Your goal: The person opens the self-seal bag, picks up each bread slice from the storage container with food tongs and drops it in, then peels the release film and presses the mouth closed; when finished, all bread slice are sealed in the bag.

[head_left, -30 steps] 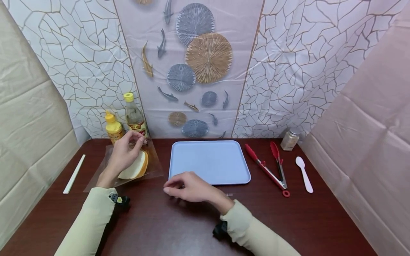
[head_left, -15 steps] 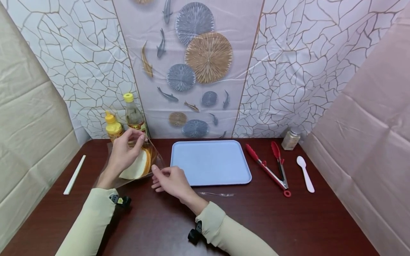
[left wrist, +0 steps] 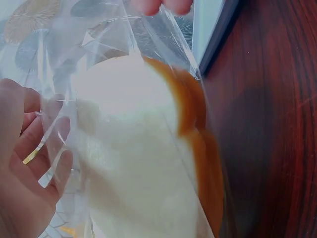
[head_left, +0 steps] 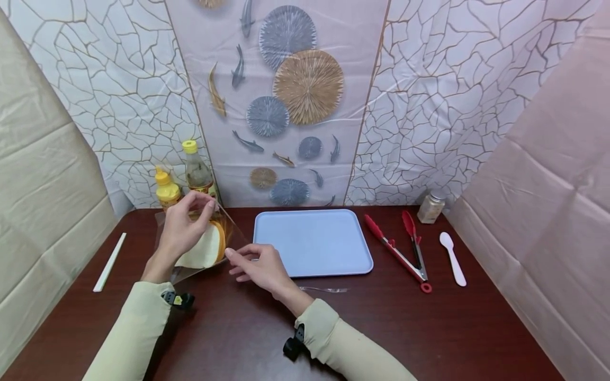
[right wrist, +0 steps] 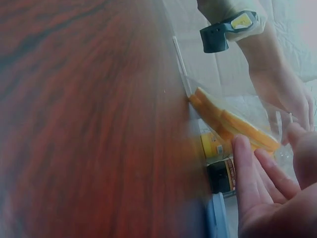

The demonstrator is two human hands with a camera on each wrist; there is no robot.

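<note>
A clear plastic bag (head_left: 183, 273) with bread slices (head_left: 205, 251) inside stands tilted at the table's left side. My left hand (head_left: 180, 230) pinches the bag's upper edge between thumb and fingers. Seen from the left wrist, the white face and brown crust of the bread (left wrist: 138, 144) show through the wrinkled plastic. My right hand (head_left: 266, 267) is at the bag's right end, thumb spread from the fingers. In the right wrist view, its fairly straight fingers (right wrist: 242, 163) reach up right beside the crust. Part of the bag lies hidden behind the left hand.
A light blue tray (head_left: 312, 243) lies at mid-table, just beyond the right hand. Behind the bag stand a yellow squeeze bottle (head_left: 167, 189) and a yellow-capped bottle (head_left: 197, 172). Red tongs (head_left: 397, 256), a white spoon (head_left: 454, 259) and a seasoning jar (head_left: 431, 207) occupy the right; white chopsticks (head_left: 109, 263) the left.
My right hand has moved left from the tray's front edge to the bag's right end, uncovering a thin clear strip on the table. The left hand keeps its grip while the bag has tilted up.
</note>
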